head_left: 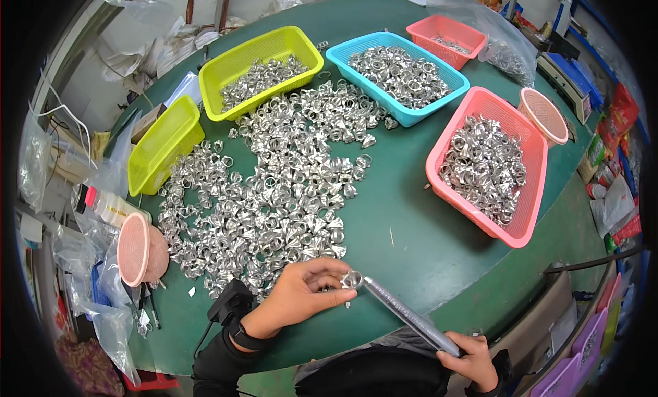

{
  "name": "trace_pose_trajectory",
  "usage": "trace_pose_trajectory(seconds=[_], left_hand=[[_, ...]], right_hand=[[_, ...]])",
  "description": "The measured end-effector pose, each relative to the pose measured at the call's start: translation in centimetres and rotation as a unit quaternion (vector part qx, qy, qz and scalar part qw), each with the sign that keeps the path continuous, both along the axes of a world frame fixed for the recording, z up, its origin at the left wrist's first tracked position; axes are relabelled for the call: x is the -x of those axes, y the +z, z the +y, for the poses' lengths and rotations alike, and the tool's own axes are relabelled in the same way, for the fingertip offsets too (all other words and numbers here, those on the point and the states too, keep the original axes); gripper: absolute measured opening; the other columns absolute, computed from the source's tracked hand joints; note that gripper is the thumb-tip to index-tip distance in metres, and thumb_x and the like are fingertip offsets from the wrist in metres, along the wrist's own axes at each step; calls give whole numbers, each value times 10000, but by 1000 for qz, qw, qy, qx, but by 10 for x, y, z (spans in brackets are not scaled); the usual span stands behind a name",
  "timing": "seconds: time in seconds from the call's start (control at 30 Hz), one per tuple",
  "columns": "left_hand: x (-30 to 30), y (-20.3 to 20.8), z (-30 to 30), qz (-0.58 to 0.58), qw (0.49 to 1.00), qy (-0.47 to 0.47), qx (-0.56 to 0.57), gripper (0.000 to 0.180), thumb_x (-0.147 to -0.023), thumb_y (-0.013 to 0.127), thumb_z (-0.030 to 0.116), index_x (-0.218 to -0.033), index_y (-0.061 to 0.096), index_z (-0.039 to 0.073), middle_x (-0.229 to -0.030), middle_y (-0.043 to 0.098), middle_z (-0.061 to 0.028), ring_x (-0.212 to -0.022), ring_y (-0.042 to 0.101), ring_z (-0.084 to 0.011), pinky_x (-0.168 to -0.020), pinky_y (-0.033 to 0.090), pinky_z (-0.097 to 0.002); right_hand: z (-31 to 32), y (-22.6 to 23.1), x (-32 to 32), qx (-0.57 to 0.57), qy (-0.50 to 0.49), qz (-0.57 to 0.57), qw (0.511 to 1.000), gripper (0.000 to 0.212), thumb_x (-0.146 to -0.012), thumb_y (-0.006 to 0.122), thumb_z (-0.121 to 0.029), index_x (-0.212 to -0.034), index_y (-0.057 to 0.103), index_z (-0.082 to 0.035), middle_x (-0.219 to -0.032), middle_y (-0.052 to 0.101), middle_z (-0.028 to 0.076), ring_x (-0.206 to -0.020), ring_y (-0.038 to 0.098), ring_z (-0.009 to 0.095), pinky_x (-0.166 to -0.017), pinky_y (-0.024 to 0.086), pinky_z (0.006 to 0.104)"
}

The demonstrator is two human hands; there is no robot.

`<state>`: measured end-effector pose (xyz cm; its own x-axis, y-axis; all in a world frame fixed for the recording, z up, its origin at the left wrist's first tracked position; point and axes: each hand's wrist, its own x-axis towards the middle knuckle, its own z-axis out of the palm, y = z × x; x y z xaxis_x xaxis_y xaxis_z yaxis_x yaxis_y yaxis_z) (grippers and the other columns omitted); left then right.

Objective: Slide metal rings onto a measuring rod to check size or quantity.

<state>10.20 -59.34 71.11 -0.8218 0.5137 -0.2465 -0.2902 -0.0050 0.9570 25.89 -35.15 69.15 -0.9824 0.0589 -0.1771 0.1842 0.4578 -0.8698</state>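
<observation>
Between the thumb and fingers of my left hand (301, 294) is a silver-coloured ring (351, 280), pinched near the table's front edge. A grey tapered ring mandrel (411, 317) slants up from my right hand (474, 359), which is closed round its thick lower end. The mandrel's narrow tip is right beside the ring; whether it enters the ring I cannot tell. Beyond my left hand spreads a big heap of similar silver rings (274, 212), lying loose on the green table (397, 212).
Baskets surround the heap: a yellow-green one (214, 108) with rings, another yellow-green one (147, 157), a blue one (411, 116) and pink ones (439, 165) (418, 28) with rings. Small pink round baskets (133, 250) (546, 115) stand at both sides. A bottle (113, 206) lies at the left; a scale (565, 82) is far right.
</observation>
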Motion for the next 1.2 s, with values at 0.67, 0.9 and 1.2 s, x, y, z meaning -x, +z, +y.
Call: trace_pose_trajectory(seconds=[0.67,0.9,1.2], left_hand=[[-13,-16,15,-28,989,-143,-7,380,-672,632,47,-1014,486,-30,-909,541,-79,-807,514,-107,-721,413,-231],[-21,-19,21,-10,998,-57,-35,279,-740,581,131,-971,507,-6,-713,546,-29,-636,505,-57,-595,402,-193],[20,24,-29,120,967,79,212,234,-732,585,183,-826,550,-29,-563,483,15,-486,399,-33,-430,330,-178]], right_hand=[[-28,4,26,76,28,5,997,273,-646,642,-80,-888,551,7,-554,512,35,-476,478,57,-459,395,196],[-33,0,26,101,18,9,995,277,-655,639,-84,-903,552,2,-551,494,23,-487,465,44,-463,395,185],[-8,-5,-26,125,-36,-178,975,307,-690,613,-110,-953,532,27,-719,563,38,-651,478,63,-597,413,206]])
